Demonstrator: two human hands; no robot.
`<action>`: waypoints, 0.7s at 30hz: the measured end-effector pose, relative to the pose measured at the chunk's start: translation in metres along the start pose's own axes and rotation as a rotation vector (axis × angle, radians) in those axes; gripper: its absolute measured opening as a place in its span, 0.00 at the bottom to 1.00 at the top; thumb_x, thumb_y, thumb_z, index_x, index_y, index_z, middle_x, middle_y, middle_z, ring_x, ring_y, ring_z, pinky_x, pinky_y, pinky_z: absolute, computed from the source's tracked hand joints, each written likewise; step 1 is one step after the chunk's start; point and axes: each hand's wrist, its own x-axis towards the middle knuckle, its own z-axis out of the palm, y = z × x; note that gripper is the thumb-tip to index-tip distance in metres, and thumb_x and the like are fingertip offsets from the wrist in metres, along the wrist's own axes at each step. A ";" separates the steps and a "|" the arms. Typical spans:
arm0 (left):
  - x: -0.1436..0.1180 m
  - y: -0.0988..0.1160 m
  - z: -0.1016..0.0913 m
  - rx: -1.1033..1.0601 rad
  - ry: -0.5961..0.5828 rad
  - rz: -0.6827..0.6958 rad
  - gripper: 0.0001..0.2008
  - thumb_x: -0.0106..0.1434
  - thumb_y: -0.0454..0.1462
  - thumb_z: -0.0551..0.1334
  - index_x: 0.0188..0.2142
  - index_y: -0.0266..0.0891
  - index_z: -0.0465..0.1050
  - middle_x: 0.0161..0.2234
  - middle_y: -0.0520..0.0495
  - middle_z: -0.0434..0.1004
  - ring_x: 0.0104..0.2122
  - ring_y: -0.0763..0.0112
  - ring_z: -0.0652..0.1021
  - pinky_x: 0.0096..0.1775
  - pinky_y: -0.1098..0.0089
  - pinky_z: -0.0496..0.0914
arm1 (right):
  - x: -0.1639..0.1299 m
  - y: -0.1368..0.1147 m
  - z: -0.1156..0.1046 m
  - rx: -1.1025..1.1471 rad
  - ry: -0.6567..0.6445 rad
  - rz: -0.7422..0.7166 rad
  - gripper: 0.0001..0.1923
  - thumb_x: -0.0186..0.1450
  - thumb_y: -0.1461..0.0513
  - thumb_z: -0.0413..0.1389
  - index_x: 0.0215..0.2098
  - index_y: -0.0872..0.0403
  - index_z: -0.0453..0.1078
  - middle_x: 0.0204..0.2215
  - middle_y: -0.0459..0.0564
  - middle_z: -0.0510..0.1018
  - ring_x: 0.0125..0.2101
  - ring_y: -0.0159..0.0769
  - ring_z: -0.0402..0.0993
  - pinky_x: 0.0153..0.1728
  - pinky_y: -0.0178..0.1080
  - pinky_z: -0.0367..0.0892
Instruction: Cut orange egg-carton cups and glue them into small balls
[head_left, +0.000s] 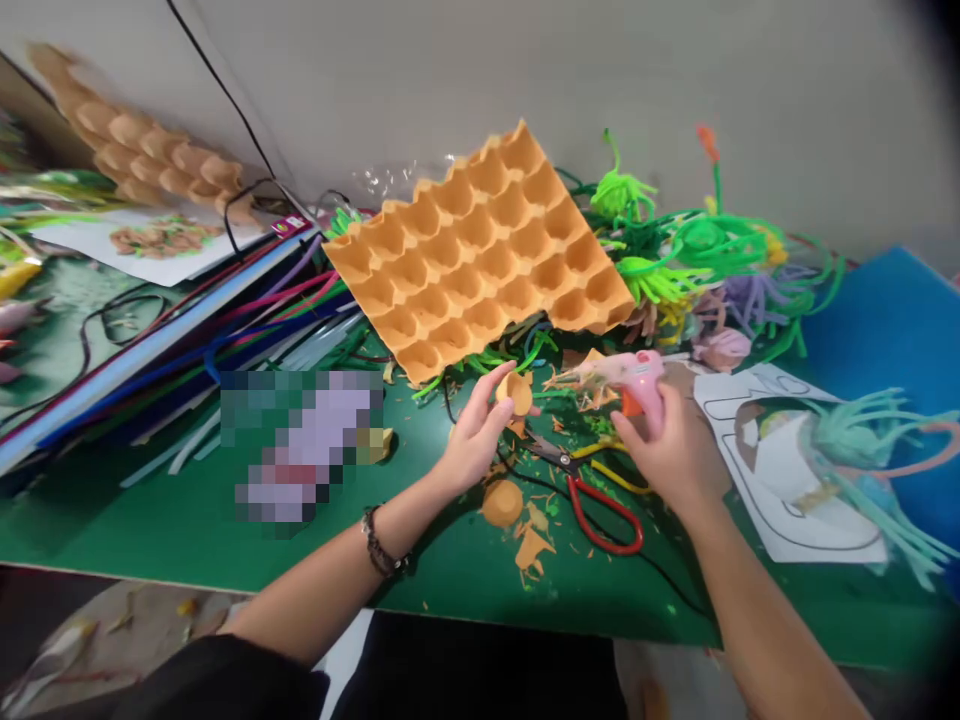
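Between thumb and fingers, my left hand holds a small cut egg-carton cup. My right hand is wrapped round a pink hot glue gun, its nozzle pointing left toward the cup, with a gap between them. Under and between my hands lie scissors with red and yellow handles, blades toward my left hand. A second round carton cup rests on the green table, with torn carton scraps beside it. Behind my hands leans a large orange egg tray with one corner cut away.
Bundles of pipe cleaners lie at left, green ones at back right. A paper template and a blue sheet lie at right. A blurred-out lilac object sits left. Another egg tray leans on the wall. A black cord crosses the table.
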 end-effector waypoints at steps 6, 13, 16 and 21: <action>-0.006 0.006 0.007 -0.035 -0.092 -0.019 0.21 0.64 0.49 0.56 0.54 0.44 0.65 0.52 0.41 0.69 0.42 0.64 0.79 0.46 0.61 0.73 | -0.008 -0.006 0.000 0.004 0.111 -0.115 0.29 0.60 0.42 0.50 0.50 0.53 0.60 0.36 0.56 0.73 0.37 0.44 0.72 0.32 0.42 0.66; -0.010 0.010 0.007 -0.021 -0.113 0.047 0.19 0.62 0.46 0.59 0.51 0.45 0.69 0.52 0.42 0.69 0.51 0.60 0.73 0.49 0.61 0.73 | -0.015 -0.009 -0.001 -0.037 0.240 -0.186 0.27 0.61 0.45 0.51 0.51 0.53 0.62 0.32 0.53 0.73 0.30 0.41 0.72 0.28 0.41 0.67; -0.011 0.011 0.008 -0.022 -0.123 0.082 0.19 0.62 0.44 0.60 0.52 0.46 0.68 0.49 0.44 0.73 0.47 0.64 0.76 0.46 0.64 0.74 | -0.014 -0.009 -0.001 -0.101 0.235 -0.162 0.26 0.61 0.45 0.50 0.50 0.53 0.64 0.29 0.53 0.73 0.29 0.42 0.73 0.28 0.42 0.67; -0.014 0.011 0.008 -0.012 -0.105 0.117 0.19 0.62 0.43 0.61 0.52 0.44 0.66 0.49 0.44 0.73 0.45 0.67 0.77 0.44 0.68 0.74 | -0.013 -0.008 -0.003 -0.146 0.234 -0.218 0.23 0.63 0.49 0.48 0.48 0.56 0.66 0.28 0.54 0.73 0.31 0.44 0.73 0.30 0.43 0.67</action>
